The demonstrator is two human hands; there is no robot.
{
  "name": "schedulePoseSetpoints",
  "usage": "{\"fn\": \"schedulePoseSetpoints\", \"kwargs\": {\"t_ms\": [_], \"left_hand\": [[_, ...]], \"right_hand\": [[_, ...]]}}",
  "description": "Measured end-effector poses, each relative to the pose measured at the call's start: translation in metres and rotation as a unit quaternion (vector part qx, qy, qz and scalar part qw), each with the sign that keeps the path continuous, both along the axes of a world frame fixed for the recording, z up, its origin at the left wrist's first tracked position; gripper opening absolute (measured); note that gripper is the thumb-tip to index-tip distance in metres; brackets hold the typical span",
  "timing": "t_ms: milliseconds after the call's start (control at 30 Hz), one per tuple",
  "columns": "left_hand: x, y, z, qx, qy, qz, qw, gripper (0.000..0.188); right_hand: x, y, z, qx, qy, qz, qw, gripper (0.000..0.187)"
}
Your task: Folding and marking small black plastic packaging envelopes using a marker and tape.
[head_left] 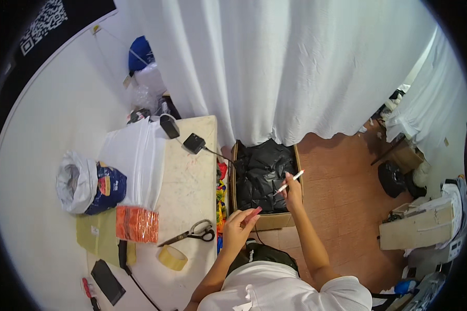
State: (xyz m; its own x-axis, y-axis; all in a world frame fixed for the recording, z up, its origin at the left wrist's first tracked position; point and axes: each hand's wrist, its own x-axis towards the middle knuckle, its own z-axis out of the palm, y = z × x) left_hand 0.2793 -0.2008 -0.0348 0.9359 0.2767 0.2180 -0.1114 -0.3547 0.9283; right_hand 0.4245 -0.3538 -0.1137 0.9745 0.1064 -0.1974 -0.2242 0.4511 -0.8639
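My right hand grips a slim white pen with a red end, held at a slant. To its left and a little nearer, my left hand pinches a small flat reddish-pink piece between thumb and fingers; its exact kind is unclear. Both hands are raised near a cardboard box filled with black plastic. The hands stay apart from each other.
On the left table lie scissors, a yellow tape roll, an orange wrapped pack, a blue bag, white sheets and black adapters. A white curtain hangs behind; cartons stand right.
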Motion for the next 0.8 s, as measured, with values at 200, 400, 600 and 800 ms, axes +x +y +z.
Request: {"fn": "schedulePoseSetpoints", "kwargs": {"t_ms": [200, 400, 600, 800], "left_hand": [[-0.022, 0.001, 0.016, 0.024, -0.006, 0.046, 0.999, 0.019], [-0.057, 0.014, 0.014, 0.025, -0.017, 0.096, 0.995, 0.020], [-0.099, 0.021, 0.021, 0.041, -0.019, 0.191, 0.981, 0.021], [-0.137, 0.025, 0.037, 0.034, 0.002, 0.294, 0.955, 0.018]], "right_hand": [[-0.054, 0.032, 0.098, 0.092, -0.135, 0.031, 0.986, 0.026], [-0.081, 0.062, 0.109, 0.095, -0.178, 0.111, 0.973, 0.026], [-0.102, 0.097, 0.113, 0.086, -0.148, 0.238, 0.956, 0.027], [-0.132, 0.135, 0.112, 0.040, -0.172, 0.400, 0.899, 0.025]]}}
